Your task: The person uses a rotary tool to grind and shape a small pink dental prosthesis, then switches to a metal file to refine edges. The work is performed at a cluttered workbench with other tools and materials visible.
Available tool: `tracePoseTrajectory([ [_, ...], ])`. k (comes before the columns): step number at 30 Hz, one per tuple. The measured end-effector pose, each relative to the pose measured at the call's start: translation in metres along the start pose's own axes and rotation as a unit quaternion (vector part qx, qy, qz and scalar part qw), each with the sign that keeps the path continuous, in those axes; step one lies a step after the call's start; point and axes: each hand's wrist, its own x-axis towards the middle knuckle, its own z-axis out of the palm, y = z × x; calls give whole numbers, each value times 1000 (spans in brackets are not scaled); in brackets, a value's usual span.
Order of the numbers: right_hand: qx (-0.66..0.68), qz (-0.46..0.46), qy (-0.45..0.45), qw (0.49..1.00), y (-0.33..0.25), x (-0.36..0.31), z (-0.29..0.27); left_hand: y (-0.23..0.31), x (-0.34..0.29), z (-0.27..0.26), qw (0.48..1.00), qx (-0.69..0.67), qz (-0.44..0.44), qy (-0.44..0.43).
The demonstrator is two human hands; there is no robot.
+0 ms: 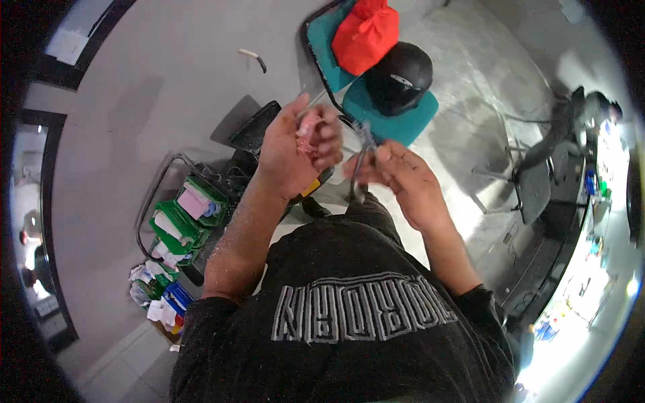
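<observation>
In front of my chest my left hand [295, 144] is raised with its palm turned up and its fingers curled. In it lies a small pink piece with white patches [308, 134], partly covered by the fingers. White dust coats my left forearm. Just to the right, my right hand [406, 178] pinches a thin dark tool [358, 168] between thumb and fingers. Motion smears the tool, so its exact kind cannot be made out. A gap separates the two hands.
Ahead, a black helmet [400, 77] rests on a teal chair seat [403, 124], with a red bag [366, 40] behind it. Green bins [176, 225] holding papers stand at left. A black office chair [537, 164] is at right, near a brightly lit, cluttered bench [568, 302].
</observation>
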Motion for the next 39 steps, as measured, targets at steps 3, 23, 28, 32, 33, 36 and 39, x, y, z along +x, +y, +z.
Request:
tracePoseTrajectory([
  [3, -204, -48, -4, 978, -11, 41, -16, 28, 8, 10, 991, 85, -98, 37],
  [23, -443, -466, -152, 751, -24, 171, -25, 43, 14, 10, 923, 217, 168, 270],
  [28, -421, -397, -81, 812, -28, 165, -11, 42, 16, 20, 910, 165, 268, 272],
  [32, -279, -82, -101, 951, -38, 132, -20, 43, 7, 29, 866, 196, 345, 303],
  [33, -229, 29, -130, 964, -40, 126, -24, 44, 3, 28, 861, 221, 340, 307],
  [36, -359, -14, -155, 920, -36, 114, -14, 45, 2, 36, 833, 271, 337, 344],
  [39, -415, -80, -121, 898, -31, 112, 0, 42, 3, 49, 816, 286, 333, 376],
])
